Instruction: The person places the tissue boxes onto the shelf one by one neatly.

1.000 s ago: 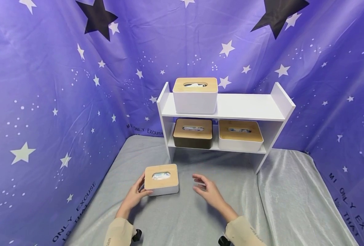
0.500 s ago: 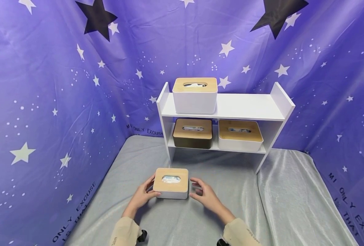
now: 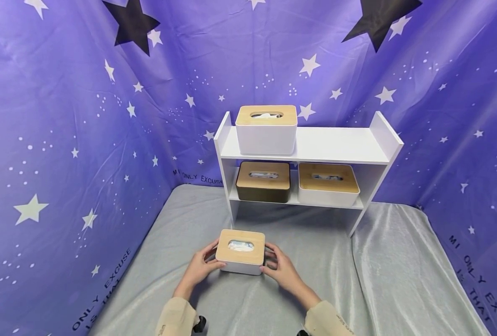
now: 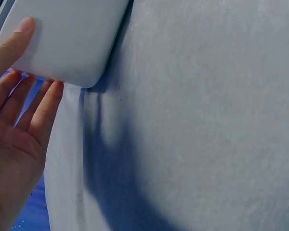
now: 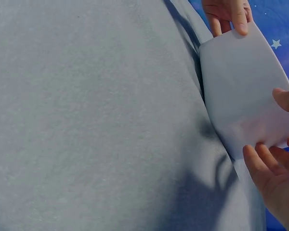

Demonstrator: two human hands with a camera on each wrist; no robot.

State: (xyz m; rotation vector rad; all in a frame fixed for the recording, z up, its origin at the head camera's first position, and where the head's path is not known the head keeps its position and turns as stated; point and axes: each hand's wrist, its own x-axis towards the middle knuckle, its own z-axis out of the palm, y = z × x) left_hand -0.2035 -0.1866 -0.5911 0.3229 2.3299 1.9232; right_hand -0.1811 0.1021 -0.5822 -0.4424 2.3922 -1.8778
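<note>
A: Head view first; where is the tissue box (image 3: 240,251)?

B: On the near part of the grey tabletop (image 3: 379,270), in front of the white shelf (image 3: 315,145); its long axis runs left to right, wooden lid up; the left hand (image 3: 199,268) holds its left end and the right hand (image 3: 283,269) its right end, so the box lies between the two, each hand equally close.

A: And the grip?

B: Both hands are closed onto the box; fingers curl round the short ends, thumbs on the near wall; whether it is lifted or resting I cannot tell from here.

A: What else shows in that view?

B: A white box (image 3: 266,129) on the top shelf at the left; a dark box (image 3: 263,181) and another white one (image 3: 328,185) on the lower shelf; starry purple cloth (image 3: 63,116) all round.

A: Left wrist view?

B: It shows the box's plain underside (image 4: 67,38), which the head view cannot; the thumb (image 4: 9,45) lies against it and the fingers (image 4: 45,110) reach to its rounded corner; grey cloth lies behind.

A: Right wrist view?

B: The same underside (image 5: 245,96) from the other end; the right fingers (image 5: 262,168) sit at its near edge, and the left hand's fingertips (image 5: 231,17) show at the far edge; the lid is hidden here.
</note>
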